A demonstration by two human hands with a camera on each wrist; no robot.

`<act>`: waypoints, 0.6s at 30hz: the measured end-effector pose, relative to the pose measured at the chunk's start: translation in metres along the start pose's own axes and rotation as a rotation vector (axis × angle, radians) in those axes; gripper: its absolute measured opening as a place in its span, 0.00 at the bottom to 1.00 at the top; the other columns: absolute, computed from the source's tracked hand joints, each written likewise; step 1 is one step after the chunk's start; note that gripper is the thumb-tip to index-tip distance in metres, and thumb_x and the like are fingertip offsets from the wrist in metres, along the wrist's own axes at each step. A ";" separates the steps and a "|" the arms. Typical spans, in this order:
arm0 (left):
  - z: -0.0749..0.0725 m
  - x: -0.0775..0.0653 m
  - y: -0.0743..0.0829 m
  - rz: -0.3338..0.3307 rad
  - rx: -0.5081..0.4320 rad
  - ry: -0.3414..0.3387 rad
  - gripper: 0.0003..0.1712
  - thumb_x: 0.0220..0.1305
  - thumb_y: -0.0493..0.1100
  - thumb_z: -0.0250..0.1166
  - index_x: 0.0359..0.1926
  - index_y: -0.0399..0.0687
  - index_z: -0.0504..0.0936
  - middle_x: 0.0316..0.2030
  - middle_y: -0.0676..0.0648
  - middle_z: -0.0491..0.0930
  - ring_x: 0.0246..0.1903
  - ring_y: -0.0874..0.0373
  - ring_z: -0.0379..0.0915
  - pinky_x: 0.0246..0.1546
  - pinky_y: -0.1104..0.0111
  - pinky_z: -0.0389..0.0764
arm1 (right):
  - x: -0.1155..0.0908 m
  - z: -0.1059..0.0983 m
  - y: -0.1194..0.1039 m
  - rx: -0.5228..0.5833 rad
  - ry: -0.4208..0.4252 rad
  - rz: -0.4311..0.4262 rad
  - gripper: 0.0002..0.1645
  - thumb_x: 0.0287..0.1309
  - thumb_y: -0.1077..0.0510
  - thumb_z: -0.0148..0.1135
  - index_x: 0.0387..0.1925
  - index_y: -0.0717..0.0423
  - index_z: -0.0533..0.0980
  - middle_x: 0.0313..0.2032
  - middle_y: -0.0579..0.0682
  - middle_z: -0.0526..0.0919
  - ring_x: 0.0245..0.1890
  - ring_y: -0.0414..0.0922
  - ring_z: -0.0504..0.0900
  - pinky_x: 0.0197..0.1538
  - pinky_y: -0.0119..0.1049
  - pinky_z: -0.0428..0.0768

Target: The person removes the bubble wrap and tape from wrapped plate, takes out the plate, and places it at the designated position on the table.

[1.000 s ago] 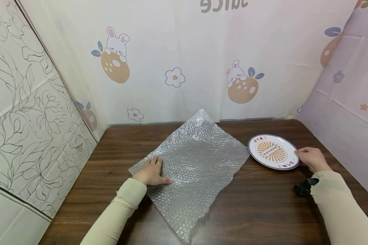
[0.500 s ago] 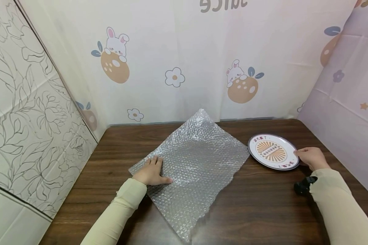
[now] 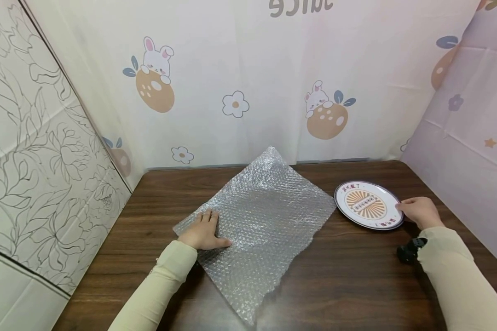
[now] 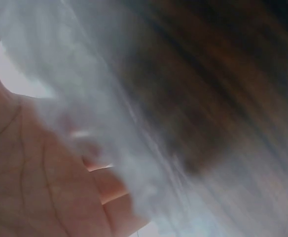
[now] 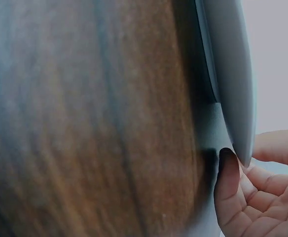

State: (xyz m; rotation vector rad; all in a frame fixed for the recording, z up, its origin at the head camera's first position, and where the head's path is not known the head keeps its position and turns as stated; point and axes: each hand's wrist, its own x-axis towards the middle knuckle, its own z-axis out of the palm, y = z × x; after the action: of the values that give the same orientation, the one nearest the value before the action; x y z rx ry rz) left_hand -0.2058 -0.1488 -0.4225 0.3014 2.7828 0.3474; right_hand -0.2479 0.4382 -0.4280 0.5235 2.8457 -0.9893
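A sheet of bubble wrap (image 3: 269,207) lies slantwise across the middle of the table. My left hand (image 3: 200,231) rests on its left corner, fingers spread and straight. In the left wrist view the palm (image 4: 30,173) shows beside the blurred edge of the wrap (image 4: 99,113). To the right, a white plate (image 3: 366,205) with an orange sunburst print sits by the wrap's right corner. My right hand (image 3: 422,212) pinches its right rim. From the right wrist view, the thumb is on one face of the plate (image 5: 233,64) and curled fingers (image 5: 229,182) are under the rim.
The table (image 3: 335,285) is dark wood grain. Behind it hangs a pale curtain (image 3: 269,69) with rabbit prints. A tiled wall (image 3: 54,138) with line-drawn flowers stands on the left, and pale fabric (image 3: 476,151) hangs on the right.
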 end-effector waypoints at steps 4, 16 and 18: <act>0.000 0.001 -0.002 0.000 0.003 0.008 0.60 0.57 0.69 0.65 0.76 0.37 0.50 0.76 0.32 0.44 0.74 0.31 0.40 0.70 0.41 0.58 | -0.001 0.001 -0.005 -0.007 0.033 0.000 0.33 0.67 0.51 0.51 0.59 0.79 0.66 0.56 0.77 0.69 0.48 0.63 0.72 0.39 0.42 0.74; -0.004 0.004 -0.008 0.029 -0.024 0.064 0.55 0.61 0.64 0.62 0.75 0.33 0.52 0.75 0.30 0.46 0.75 0.32 0.40 0.72 0.42 0.54 | -0.006 0.001 -0.033 -0.102 0.189 -0.143 0.37 0.71 0.45 0.41 0.64 0.75 0.62 0.57 0.77 0.70 0.54 0.71 0.70 0.50 0.61 0.70; -0.005 0.005 -0.009 0.038 -0.043 0.098 0.53 0.63 0.61 0.61 0.74 0.30 0.52 0.75 0.29 0.47 0.75 0.33 0.41 0.73 0.44 0.53 | -0.009 0.002 -0.043 -0.081 0.221 -0.191 0.37 0.71 0.46 0.40 0.66 0.73 0.61 0.56 0.76 0.70 0.54 0.71 0.70 0.50 0.62 0.69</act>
State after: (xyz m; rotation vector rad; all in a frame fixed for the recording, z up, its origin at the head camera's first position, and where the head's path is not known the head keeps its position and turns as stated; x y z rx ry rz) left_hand -0.2138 -0.1572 -0.4215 0.3360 2.8638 0.4417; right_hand -0.2547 0.4026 -0.4030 0.3801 3.1669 -0.8888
